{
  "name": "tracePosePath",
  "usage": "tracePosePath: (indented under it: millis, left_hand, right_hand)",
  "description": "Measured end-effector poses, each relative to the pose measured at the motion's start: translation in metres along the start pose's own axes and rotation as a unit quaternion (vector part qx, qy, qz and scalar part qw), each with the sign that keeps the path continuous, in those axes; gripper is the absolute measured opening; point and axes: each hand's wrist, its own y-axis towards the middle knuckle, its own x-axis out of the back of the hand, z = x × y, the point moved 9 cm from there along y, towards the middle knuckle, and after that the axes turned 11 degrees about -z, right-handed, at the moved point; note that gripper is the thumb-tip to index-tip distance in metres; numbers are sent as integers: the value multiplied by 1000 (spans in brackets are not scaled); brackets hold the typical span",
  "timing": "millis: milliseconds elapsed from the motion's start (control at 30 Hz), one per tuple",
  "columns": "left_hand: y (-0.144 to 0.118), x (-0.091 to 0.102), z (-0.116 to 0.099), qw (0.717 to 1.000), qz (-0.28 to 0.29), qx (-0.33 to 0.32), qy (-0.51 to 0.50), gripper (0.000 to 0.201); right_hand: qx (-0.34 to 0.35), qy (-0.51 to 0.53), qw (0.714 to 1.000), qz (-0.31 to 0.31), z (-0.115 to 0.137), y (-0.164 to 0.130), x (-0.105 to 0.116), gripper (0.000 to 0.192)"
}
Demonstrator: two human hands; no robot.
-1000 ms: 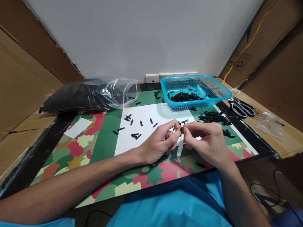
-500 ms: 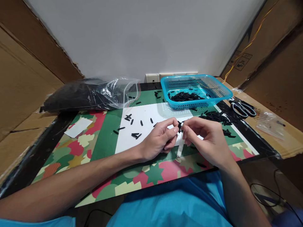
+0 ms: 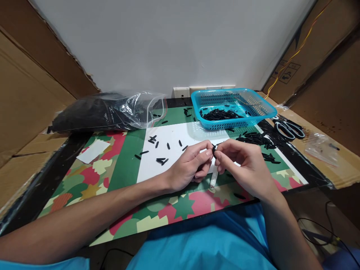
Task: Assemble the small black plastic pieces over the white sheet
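Note:
My left hand point(image 3: 194, 165) is curled closed, with thumb and index finger pinching a small black piece point(image 3: 213, 150). From the other side, the thumb and fingertips of my right hand point(image 3: 243, 161) close on the same piece. Its exact kind is too small to make out. Below the fingertips a narrow whitish strip point(image 3: 213, 180) slants over the patterned board. More slim black pieces point(image 3: 161, 161) lie scattered on the white sheet point(image 3: 152, 170) to the left. A denser heap of black pieces point(image 3: 255, 138) is beyond my right hand.
A blue perforated basket point(image 3: 251, 122) with black pieces stands at the back. Left of it lies a clear zip bag point(image 3: 112, 112) of dark contents. Scissors point(image 3: 287, 127) and a small plastic bag point(image 3: 320, 150) are at right. A paper scrap point(image 3: 93, 151) lies left. Cardboard walls point(image 3: 332, 82) flank the table.
My right thumb and fingertips have shifted slightly up and left, onto the black piece at the left fingertips. My left hand stays almost in place.

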Motion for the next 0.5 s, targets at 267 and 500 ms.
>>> tracePosePath:
  millis: [267,500]
  left_hand:
    - [0,0,-2,1000,-3,-19,20,27]
    - [-1,-1,-2,996,-7,-38,74,28]
  right_hand:
    - [-14,43,999,12,-3,-1,-2,13]
    - [-47,100,994,-16,-5,2,3,21]
